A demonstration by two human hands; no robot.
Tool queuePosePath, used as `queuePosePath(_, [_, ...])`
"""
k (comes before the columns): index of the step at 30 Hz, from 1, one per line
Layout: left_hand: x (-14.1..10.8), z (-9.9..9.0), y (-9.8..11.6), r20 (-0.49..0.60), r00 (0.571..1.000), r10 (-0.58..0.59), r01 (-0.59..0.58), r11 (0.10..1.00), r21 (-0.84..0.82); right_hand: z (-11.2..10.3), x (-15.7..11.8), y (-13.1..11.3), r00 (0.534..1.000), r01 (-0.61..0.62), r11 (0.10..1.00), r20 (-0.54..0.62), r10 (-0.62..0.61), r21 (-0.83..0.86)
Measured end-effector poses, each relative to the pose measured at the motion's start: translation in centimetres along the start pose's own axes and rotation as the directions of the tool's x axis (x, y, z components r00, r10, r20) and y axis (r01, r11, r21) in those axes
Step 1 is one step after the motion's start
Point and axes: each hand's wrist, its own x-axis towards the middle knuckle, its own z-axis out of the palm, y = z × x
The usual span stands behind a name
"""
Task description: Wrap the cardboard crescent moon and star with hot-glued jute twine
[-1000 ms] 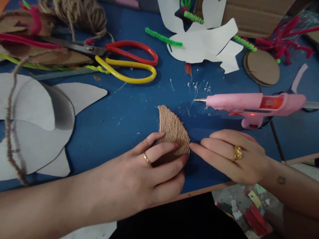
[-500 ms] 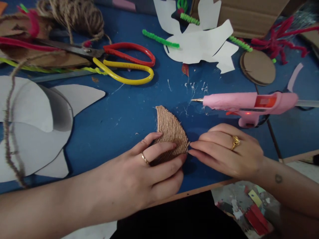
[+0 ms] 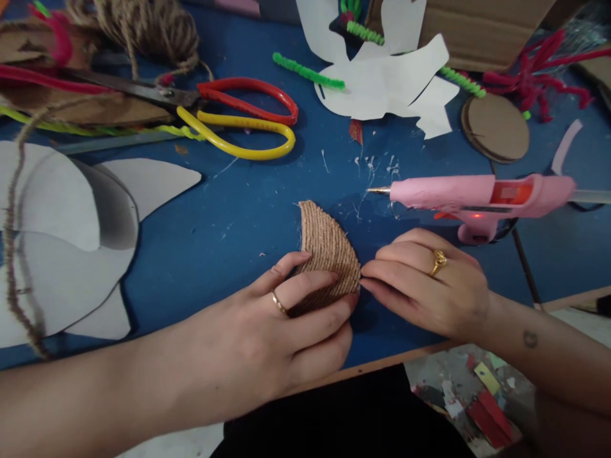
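A curved, fin-shaped piece covered in rows of jute twine (image 3: 329,238) lies on the blue table. My left hand (image 3: 281,324) rests over its lower part, fingers bent and pressing it down, hiding that end. At the piece's right edge, my right hand (image 3: 429,280) has thumb and forefinger pinched together. Whatever sits between those fingertips is too small to make out. Just above my right hand lies a pink hot glue gun (image 3: 443,192), its red light lit and its nozzle pointing left.
Scissors (image 3: 248,135) with red and yellow handles lie at upper left, near a twine bundle (image 3: 147,38). White paper cutouts (image 3: 62,280) are at left, and a white fish-like cutout (image 3: 377,89) is at the back. Cardboard discs (image 3: 496,127) and magenta pipe cleaners (image 3: 529,79) sit upper right.
My right hand has shifted slightly left and up along the edge of the twine-covered piece. My left hand stays in place on it.
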Motion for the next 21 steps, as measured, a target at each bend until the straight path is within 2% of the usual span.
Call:
queuePosePath(6, [0.02, -0.01, -0.03, 0.009, 1.000, 0.008, -0.008, 0.999, 0.049, 0.43, -0.25, 0.27, 0.995, -0.094, 0.987, 0.045, 0.089, 0.128])
queuePosePath(13, [0.21, -0.15, -0.06, 0.026, 1.000, 0.017, -0.018, 0.999, 0.048, 0.88, 0.08, 0.44, 0.989, -0.121, 0.970, 0.111, 0.099, 0.212])
queuePosePath(15, [0.27, -0.25, -0.12, 0.035, 0.999, 0.023, -0.025, 0.999, 0.044, 0.87, 0.00, 0.52, 0.988, -0.149, 0.954, 0.088, 0.130, 0.261])
queuePosePath(19, [0.22, -0.21, -0.22, 0.031, 0.999, 0.042, -0.044, 0.998, 0.042, 0.62, -0.38, 0.55, 0.959, -0.280, 0.904, 0.047, 0.280, 0.324])
queuePosePath(21, [0.12, -0.06, -0.24, 0.022, 0.999, 0.044, -0.045, 0.998, 0.038, 0.41, -0.51, 0.37, 0.959, -0.271, 0.910, 0.007, 0.283, 0.315])
